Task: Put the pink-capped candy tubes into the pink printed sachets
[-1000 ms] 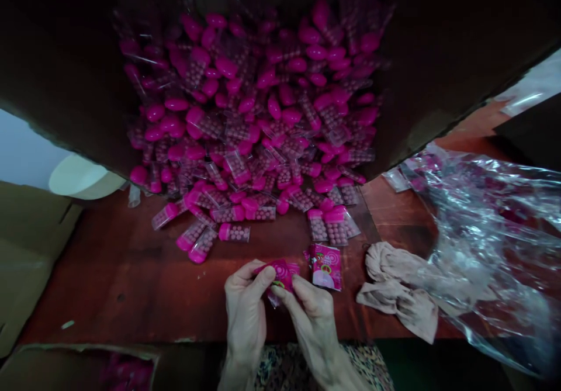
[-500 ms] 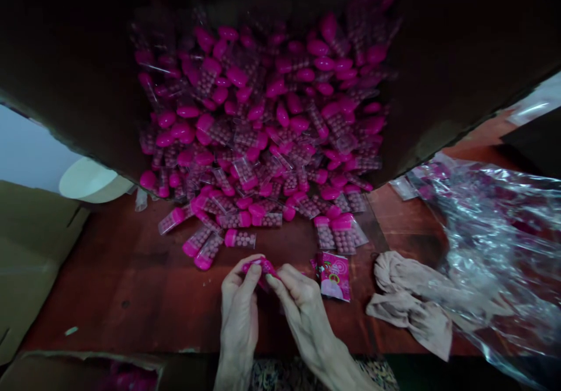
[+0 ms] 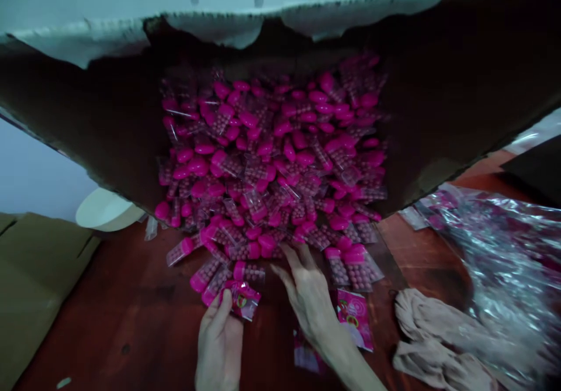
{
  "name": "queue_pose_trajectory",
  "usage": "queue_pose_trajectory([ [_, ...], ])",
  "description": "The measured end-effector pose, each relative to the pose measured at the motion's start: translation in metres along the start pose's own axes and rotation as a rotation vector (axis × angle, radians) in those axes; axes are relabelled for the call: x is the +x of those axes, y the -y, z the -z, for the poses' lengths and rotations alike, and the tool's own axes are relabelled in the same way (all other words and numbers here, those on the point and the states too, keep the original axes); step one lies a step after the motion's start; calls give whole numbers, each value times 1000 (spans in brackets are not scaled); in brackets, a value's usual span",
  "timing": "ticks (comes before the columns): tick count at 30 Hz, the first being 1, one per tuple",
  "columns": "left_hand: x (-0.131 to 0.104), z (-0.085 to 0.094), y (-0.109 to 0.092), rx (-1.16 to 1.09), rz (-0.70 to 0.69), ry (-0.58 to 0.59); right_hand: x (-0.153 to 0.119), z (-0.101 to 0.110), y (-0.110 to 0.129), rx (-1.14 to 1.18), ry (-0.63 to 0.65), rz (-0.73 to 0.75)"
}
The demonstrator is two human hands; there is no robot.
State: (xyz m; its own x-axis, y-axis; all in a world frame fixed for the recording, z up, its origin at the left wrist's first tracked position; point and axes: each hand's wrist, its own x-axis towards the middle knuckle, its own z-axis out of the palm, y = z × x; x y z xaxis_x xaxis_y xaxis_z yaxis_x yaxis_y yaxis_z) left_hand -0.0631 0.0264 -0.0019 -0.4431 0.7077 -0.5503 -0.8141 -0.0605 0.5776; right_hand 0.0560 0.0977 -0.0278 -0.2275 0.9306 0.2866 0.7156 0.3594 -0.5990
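My left hand (image 3: 220, 337) pinches a small pink printed packet (image 3: 243, 301) between thumb and fingers, just in front of the heap. Reaching to the heap's front edge, my right hand (image 3: 304, 283) has its fingers spread, and no object shows in it. The heap (image 3: 272, 169) is made of clear containers with pink caps and small pale balls inside. Another pink packet (image 3: 354, 319) lies on the table to the right of my right wrist. A darker packet (image 3: 305, 353) lies partly beside my right forearm.
A large dark box (image 3: 87, 122) surrounds the heap at the back and sides. A pale bowl (image 3: 107, 210) and cardboard (image 3: 39, 291) are at left. On the right lie a crumpled cloth (image 3: 438, 332) and clear plastic wrapping (image 3: 504, 262) on the red-brown table (image 3: 144, 321).
My hands have parted. The left keeps a pink packet, while the right has let go and moved forward to the heap with its fingers opened. The view has tilted upward.
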Motion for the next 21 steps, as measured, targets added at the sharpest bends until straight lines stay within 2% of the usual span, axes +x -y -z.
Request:
queue_pose_trajectory([
  [2, 1, -1, -1, -27, 6, -21, 9, -11, -3, -105, -21, -47],
  [6, 0, -12, -1, -92, 30, -51, 5, -22, -6, -114, 3, -80],
  [11, 1, -29, 0, -170, 104, -93, -6, -14, -7, -37, 62, -117],
  [14, 5, -33, 0, -195, 169, -69, -12, 0, -7, 38, 79, -139],
  [16, 8, -36, 0, -201, 157, -55, -16, 13, -4, 170, 136, -196],
  [19, 11, -39, -1, -200, 59, -80, -23, 34, 6, 594, 289, -407],
  [21, 12, -41, 0, -189, 3, -91, -28, 43, 15, 763, 307, -510],
])
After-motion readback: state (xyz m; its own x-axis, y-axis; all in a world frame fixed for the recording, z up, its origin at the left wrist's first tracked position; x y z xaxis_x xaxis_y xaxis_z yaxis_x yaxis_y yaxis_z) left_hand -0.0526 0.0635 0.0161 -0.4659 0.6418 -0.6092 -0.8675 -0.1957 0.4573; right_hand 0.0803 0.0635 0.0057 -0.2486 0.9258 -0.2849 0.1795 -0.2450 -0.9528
